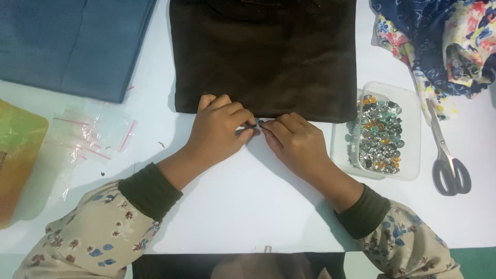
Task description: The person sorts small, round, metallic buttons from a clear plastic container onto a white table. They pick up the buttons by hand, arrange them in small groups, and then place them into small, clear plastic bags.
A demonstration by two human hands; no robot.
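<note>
Both hands meet at the near edge of the folded brown cloth (263, 57) on the white table (248, 206). The left hand (217, 132) and the right hand (294, 142) pinch a tiny shiny bead (257, 124) between their fingertips, right at the cloth's hem. It looks like the bead is being fixed to the edge. The next move needs small, steady fingers. A clear box of beads (382, 134) sits just beside the right hand, with scissors (448, 160) past it.

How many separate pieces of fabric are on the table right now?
3: dark brown fabric at top centre, by both hands; blue fabric top left; floral fabric bunched top right. More may lie outside the frame.
</note>
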